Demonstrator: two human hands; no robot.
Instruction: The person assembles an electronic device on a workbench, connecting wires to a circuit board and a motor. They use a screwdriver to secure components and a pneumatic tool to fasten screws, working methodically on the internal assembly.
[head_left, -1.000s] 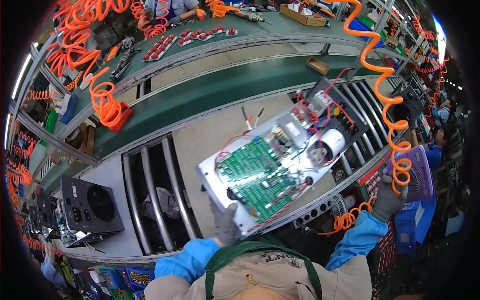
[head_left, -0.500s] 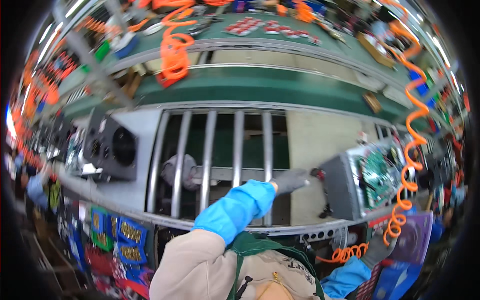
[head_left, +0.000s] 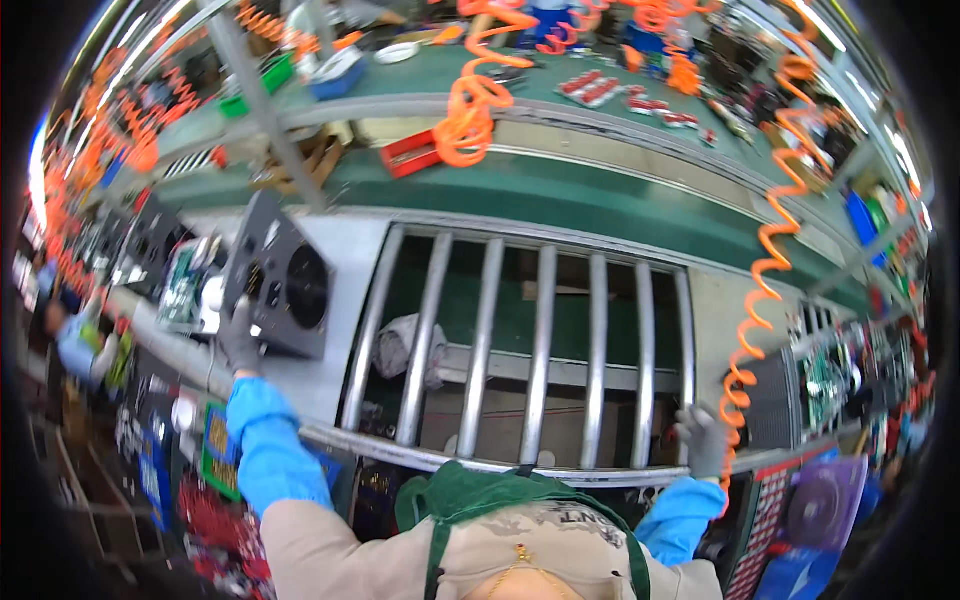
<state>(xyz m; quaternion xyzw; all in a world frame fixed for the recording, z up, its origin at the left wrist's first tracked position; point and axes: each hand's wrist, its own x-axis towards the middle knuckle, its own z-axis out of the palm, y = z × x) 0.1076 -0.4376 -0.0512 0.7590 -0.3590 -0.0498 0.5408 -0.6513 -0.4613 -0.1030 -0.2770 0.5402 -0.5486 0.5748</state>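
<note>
My left hand (head_left: 238, 340), in a grey glove, is at the near left edge of an upright dark grey panel (head_left: 285, 280) with a large round opening. Its fingers reach up along that edge, apart from what I can see; part of the grip is hidden. Behind the panel sits a green circuit board (head_left: 185, 285) with parts on it. My right hand (head_left: 703, 438), also gloved, hovers by the near rail with bent fingers apart and nothing visible in them. Close to its right hangs an orange coiled hose (head_left: 740, 385). Beyond the hose stands a grey housing (head_left: 768, 400) with an exposed green board.
Metal rollers (head_left: 540, 350) run between a light board (head_left: 355, 290) on the left and a cream board (head_left: 715, 325) on the right. A green workbench (head_left: 560, 70) lies across the line. Parts bins (head_left: 220, 445) stand at near left; a purple sheet (head_left: 825, 500) is at right.
My left hand has swung from the middle to the panel at left. My right hand has risen toward the rail. The right housing and cream board sit farther right, uncovering more rollers. The view has turned left.
</note>
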